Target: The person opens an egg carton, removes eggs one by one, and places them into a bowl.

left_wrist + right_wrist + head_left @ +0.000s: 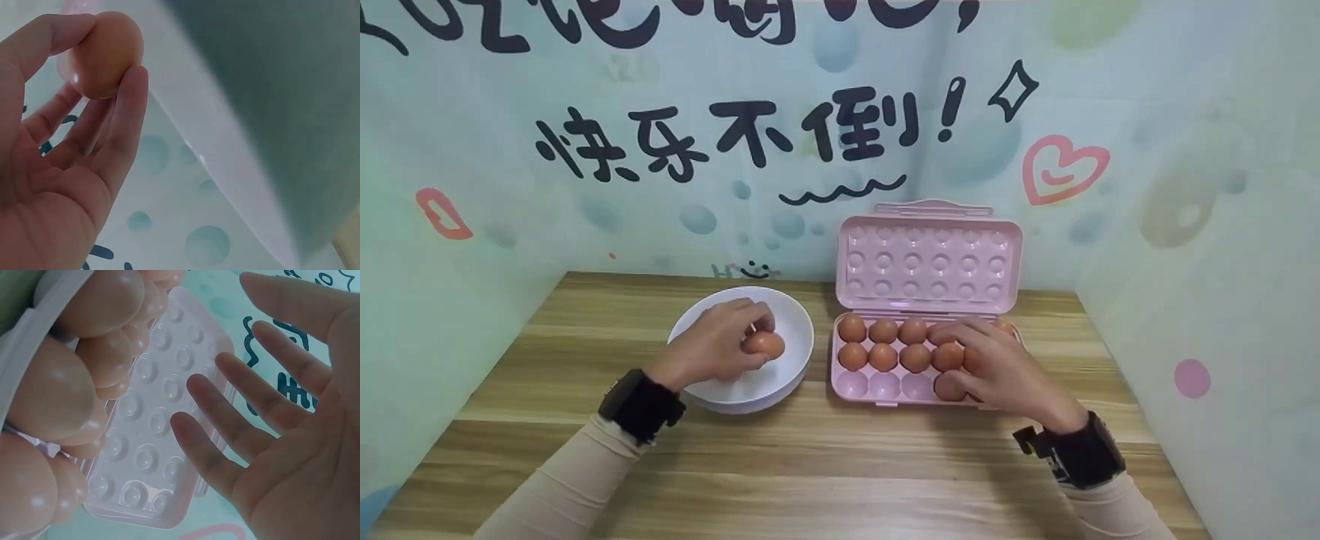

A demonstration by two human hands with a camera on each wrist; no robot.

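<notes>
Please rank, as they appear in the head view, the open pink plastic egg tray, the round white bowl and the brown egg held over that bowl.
1. Open pink plastic egg tray, with raised lid.
2. Round white bowl.
3. Brown egg, gripped by the left hand.

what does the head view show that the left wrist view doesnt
Only the head view shows the pink egg tray with its lid raised, the eggs in the tray, the right hand lying over those eggs, and the wooden table. Only the left wrist view shows the left hand's fingertips pinching the egg from the palm side, close up. Both show the left hand holding a brown egg over the white bowl.
</notes>
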